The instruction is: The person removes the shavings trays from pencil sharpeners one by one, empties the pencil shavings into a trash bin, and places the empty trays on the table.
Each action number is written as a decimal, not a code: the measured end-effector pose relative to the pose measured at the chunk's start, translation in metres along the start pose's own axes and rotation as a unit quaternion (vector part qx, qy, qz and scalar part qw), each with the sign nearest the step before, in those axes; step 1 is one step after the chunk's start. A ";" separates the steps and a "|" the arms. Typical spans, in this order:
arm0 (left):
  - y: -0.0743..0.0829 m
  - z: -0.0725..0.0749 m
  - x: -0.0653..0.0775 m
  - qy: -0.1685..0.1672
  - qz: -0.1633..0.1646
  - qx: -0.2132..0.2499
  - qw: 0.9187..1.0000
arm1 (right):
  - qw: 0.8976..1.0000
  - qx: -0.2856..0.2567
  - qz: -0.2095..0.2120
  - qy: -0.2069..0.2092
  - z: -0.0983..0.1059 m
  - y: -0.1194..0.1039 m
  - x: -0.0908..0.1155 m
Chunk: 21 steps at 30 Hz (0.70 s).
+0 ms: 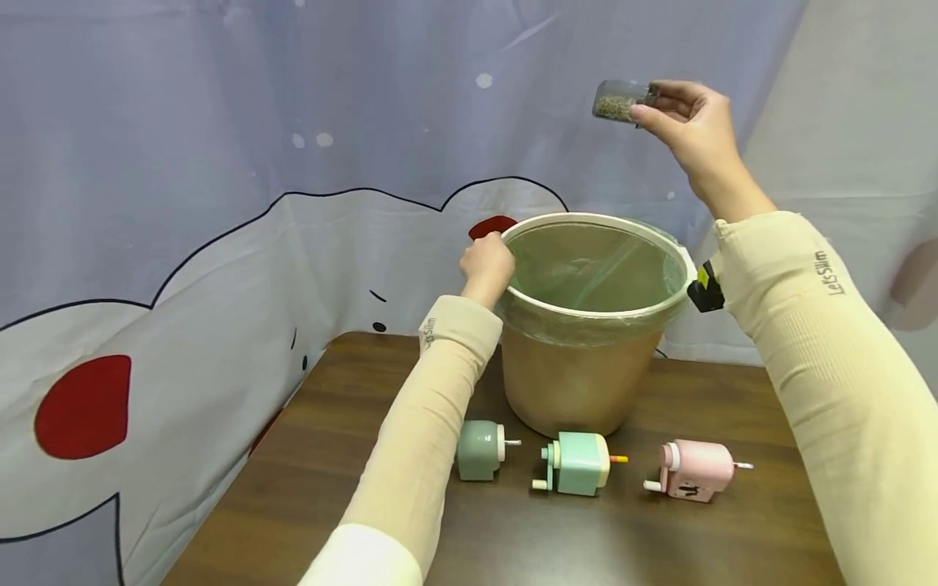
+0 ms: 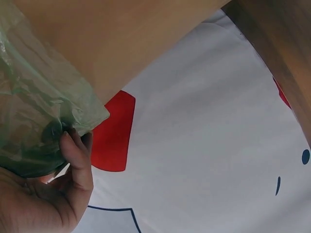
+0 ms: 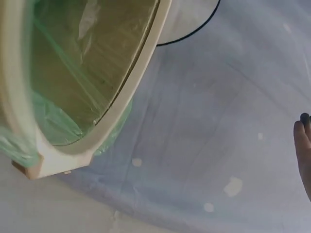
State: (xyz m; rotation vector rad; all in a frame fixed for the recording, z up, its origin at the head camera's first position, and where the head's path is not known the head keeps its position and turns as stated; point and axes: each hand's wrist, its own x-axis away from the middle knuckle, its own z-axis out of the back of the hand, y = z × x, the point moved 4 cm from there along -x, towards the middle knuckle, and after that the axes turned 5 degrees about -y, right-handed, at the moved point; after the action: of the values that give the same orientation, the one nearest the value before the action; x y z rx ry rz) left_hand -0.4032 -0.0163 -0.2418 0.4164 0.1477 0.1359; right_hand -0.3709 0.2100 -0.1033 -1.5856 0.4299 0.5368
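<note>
A tan trash bin [image 1: 579, 374] with a white rim and a thin green plastic liner [image 1: 608, 268] stands on the table. My left hand [image 1: 488, 262] grips the bin's rim at the left side; in the left wrist view its thumb and fingers [image 2: 75, 150] close around the edge over the green liner. Above the bin and to its right, my right hand [image 1: 692, 134] pinches a small clear shavings drawer [image 1: 615, 102] by one end. The drawer lies on its side and has pencil shavings inside. Only part of the right hand [image 3: 304, 155] shows in the right wrist view.
In front of the bin, three crank pencil sharpeners stand in a row: a grey-green one [image 1: 479, 450], a mint one [image 1: 579, 464] and a pink one [image 1: 696, 470], each with a pencil or tip poking out. A patterned curtain [image 1: 220, 163] hangs behind the brown table [image 1: 315, 456].
</note>
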 end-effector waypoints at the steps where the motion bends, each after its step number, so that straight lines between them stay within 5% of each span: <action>1: 0.000 -0.001 0.000 -0.001 0.001 -0.002 1.000 | 1.000 0.010 0.000 -0.005 0.001 0.001 -0.002; 9: 0.004 -0.004 -0.001 -0.003 0.000 0.003 1.000 | 0.996 0.065 -0.024 -0.061 0.009 0.002 -0.009; 21: 0.004 -0.003 -0.003 0.003 0.001 0.006 1.000 | 0.968 0.173 -0.042 -0.179 0.009 0.007 -0.007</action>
State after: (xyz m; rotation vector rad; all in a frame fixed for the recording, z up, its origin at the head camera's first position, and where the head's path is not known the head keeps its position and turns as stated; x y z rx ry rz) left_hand -0.4066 -0.0118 -0.2426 0.4280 0.1543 0.1373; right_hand -0.3813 0.2178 -0.1051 -1.1359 0.1690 0.6312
